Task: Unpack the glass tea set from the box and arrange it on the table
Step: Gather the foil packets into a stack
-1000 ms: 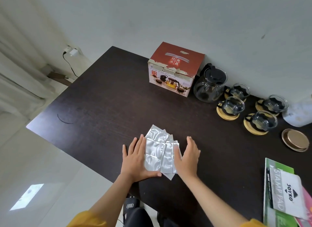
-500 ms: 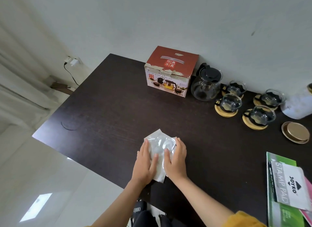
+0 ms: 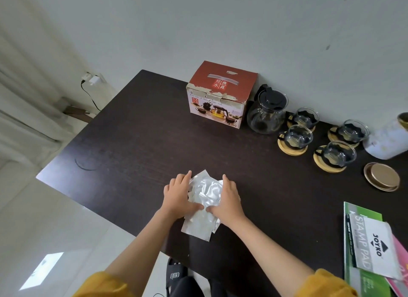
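Both hands on a pile of silver foil packets (image 3: 204,199) near the front edge of a dark table (image 3: 136,142). Left hand (image 3: 180,195) pressing the pile's left side, right hand (image 3: 228,197) its right, thumbs nearly meeting on top. Further back, a red box (image 3: 218,93), closed, just beside a glass teapot (image 3: 267,113) with a black lid. To the right, four glass cups (image 3: 298,136) on wooden coasters, a white jar (image 3: 388,139), a gold lid (image 3: 383,178). Printed stamp-pad packs (image 3: 371,248) at the right edge.
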A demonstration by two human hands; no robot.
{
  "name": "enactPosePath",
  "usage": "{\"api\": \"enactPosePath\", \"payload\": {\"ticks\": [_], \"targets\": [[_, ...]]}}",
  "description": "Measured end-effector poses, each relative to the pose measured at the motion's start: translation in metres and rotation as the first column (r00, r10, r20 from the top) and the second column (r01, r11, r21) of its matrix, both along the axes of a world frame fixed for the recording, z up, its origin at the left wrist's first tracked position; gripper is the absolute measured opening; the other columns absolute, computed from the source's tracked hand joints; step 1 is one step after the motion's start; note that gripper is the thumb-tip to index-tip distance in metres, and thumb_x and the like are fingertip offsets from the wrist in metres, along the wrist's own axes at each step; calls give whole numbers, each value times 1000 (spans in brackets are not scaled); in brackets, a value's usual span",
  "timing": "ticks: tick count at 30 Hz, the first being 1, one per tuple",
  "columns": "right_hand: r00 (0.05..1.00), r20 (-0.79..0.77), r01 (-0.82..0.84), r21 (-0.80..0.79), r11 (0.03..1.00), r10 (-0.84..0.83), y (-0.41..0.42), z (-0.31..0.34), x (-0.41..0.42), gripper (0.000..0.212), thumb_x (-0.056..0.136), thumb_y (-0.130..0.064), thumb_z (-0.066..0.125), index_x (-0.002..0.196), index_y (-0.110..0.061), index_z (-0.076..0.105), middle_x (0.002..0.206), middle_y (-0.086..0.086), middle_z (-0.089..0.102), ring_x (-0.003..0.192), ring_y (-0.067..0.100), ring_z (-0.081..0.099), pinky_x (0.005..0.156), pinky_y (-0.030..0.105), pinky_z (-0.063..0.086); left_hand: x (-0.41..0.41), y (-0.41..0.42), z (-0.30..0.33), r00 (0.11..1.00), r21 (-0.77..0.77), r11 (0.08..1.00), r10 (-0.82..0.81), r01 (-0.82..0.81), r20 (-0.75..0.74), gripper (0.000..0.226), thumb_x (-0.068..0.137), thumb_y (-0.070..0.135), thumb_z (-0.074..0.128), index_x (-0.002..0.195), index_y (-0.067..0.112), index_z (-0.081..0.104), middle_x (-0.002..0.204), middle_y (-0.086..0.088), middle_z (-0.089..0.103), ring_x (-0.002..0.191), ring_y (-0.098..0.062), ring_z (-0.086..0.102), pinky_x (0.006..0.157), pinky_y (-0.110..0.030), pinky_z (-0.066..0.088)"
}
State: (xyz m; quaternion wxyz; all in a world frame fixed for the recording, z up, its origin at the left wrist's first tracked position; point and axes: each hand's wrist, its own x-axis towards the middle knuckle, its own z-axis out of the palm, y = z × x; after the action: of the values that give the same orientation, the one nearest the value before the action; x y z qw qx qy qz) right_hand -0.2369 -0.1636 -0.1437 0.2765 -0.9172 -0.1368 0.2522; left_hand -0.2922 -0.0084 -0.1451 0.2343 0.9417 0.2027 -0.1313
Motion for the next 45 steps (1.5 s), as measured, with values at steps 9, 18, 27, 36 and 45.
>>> {"api": "enactPosePath", "payload": {"ticks": [9,18,27,36,45], "targets": [[977,-214,-27,-61,998,13,16,12,20,64,60,-12,88,112,-7,50,118,9,61,107,25,61,83,36,53,30,0,5,973,133,974,-159,182,-169,81,54,50,82,117,15,45,117,0,42,113,-23,39,90,-36,38],[994,-110,25,182,983,-5,1,0,-4,35,68,-9,71,93,-24,50,84,-8,61,81,19,61,63,32,48,15,2,3,998,-230,973,-17,2,-62,46,56,22,83,90,15,53,86,3,64,83,-19,62,66,-31,46],[902,-290,404,311,860,-319,-7,4,-17,88,63,-20,88,136,-21,39,99,-7,59,88,0,56,66,12,42,-8,11,-4,996,-511,855,88,-83,-15,45,47,32,79,89,18,74,75,7,71,68,-7,65,66,-33,53],[510,-552,854,416,312,-660,10,17,-58,55,76,-23,81,122,-18,50,105,-3,60,88,4,60,65,15,45,-25,19,10,899,-889,291,368,-354,-238,41,65,7,82,102,-2,68,96,-13,73,87,-27,71,66,-32,55],[230,-771,949,312,-36,-594,19,31,-76,24,73,-5,80,95,-3,70,83,13,72,72,26,70,60,32,56,-26,4,11,963,-900,348,153,-263,-223,36,75,3,76,108,11,63,100,-5,73,90,-18,71,69,-27,56]]}}
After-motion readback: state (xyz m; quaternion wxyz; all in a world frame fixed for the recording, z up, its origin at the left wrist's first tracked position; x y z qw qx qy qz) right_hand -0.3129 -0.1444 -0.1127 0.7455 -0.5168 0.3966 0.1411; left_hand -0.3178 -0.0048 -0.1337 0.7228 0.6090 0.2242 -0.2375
